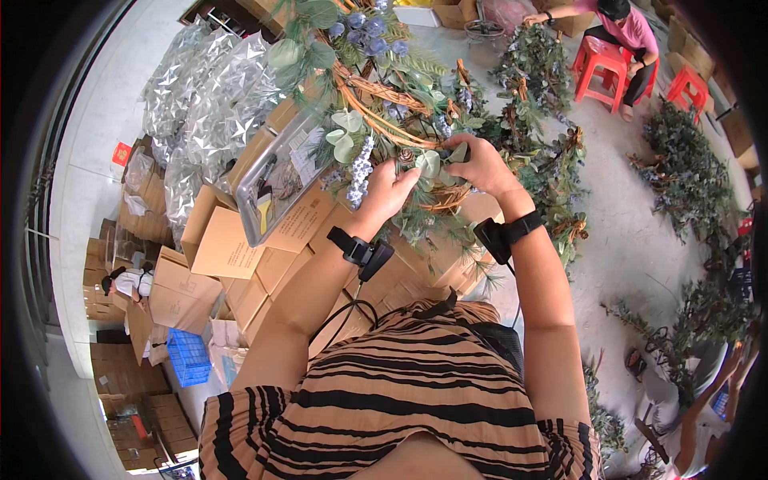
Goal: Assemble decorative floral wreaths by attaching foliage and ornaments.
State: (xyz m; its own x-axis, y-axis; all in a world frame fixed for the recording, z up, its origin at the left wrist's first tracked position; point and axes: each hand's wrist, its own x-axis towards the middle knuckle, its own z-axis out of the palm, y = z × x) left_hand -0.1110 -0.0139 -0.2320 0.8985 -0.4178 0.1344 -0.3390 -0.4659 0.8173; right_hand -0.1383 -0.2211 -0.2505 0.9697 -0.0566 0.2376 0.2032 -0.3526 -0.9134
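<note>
A twig wreath (376, 120) of brown vine hangs in front of me, dressed with blue berries (373, 34), grey-green eucalyptus leaves and fine needle sprigs. Low on the ring, my left hand (387, 192) is closed on it, thumb by a small pine cone (406, 157). A pale lavender-blue flower spike (361, 172) hangs beside that hand. My right hand (488, 166) pinches at the leaves on the ring's lower right, thumb and forefinger around a round eucalyptus leaf (429, 163). Foliage hides some fingertips of both hands.
Cardboard boxes (232, 244) are stacked below and left, with a grey tray (258, 210) holding a yellow-handled brush. Silver star-patterned bags (216, 96) stand behind. Finished-looking greenery (544, 152) lies along the floor at right. A person in pink (632, 32) sits near red stools (600, 72).
</note>
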